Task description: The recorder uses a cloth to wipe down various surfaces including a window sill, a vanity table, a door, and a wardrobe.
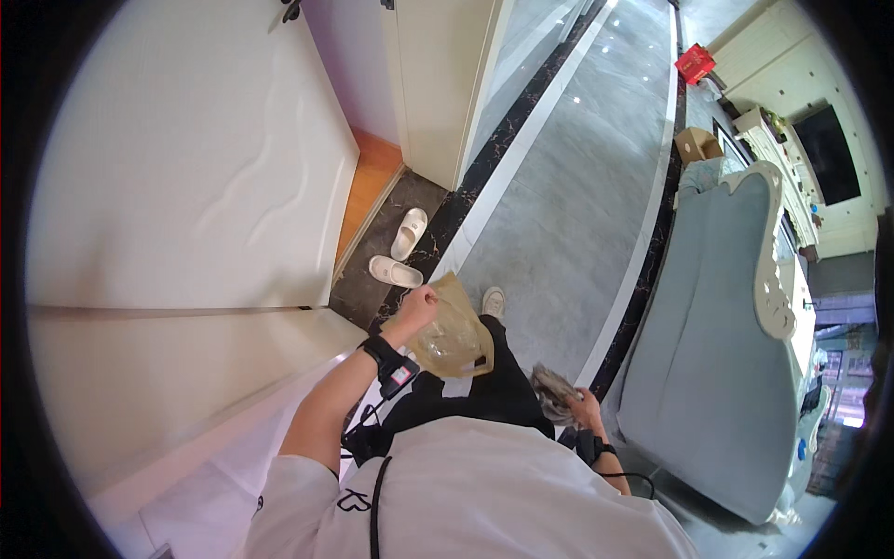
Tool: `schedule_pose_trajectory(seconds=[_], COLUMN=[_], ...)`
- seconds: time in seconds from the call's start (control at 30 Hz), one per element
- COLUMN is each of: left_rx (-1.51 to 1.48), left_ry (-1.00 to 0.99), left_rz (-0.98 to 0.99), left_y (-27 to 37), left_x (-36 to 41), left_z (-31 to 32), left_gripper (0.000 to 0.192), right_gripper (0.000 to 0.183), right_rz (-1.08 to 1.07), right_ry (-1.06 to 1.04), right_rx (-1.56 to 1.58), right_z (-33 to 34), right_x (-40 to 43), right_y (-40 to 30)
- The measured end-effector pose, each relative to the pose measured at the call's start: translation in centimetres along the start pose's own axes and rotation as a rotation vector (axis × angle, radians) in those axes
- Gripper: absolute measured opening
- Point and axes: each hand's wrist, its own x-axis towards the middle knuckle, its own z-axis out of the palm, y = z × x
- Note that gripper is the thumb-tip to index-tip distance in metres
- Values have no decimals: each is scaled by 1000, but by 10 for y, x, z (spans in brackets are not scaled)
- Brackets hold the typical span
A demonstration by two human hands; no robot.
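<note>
My left hand [417,307] is closed on the top of a translucent yellowish plastic bag [452,335], which hangs in front of my legs with something clear and crumpled inside. Lower right, my right hand [585,409] grips a bunched grey-brown cloth [553,393] beside my thigh. Both wrists wear black straps with devices and cables. Just beyond the bag, a pair of white slippers [405,246] lies on the dark stone threshold. One of my shoes [493,302] shows on the floor.
A white door [195,175] stands at the left, beside a second door panel [443,77]. Grey tiled floor [566,182] with black and white borders runs ahead. A blue-grey sofa [705,335], cardboard box [698,144] and red box [695,64] are at the right.
</note>
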Motion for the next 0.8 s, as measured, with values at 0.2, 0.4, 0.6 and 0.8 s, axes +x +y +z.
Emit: schedule_pose_trajectory(seconds=[0.2, 0.4, 0.6, 0.8], left_rx=[-106, -26, -71, -262], left_ry=[78, 272, 304, 302], left_rz=[-84, -237, -225, -435], left_y=[20, 38, 80, 69], left_x=[90, 168, 239, 308], left_z=[21, 10, 16, 52], left_gripper=[12, 12, 15, 15], right_gripper=[43, 46, 43, 37], right_rz=[147, 122, -36, -105], right_ry=[-161, -213, -39, -135], right_rx=[-59, -79, -69, 20], right_z=[-37, -118, -164, -184], right_x=[55, 139, 223, 254], right_y=[38, -9, -72, -135])
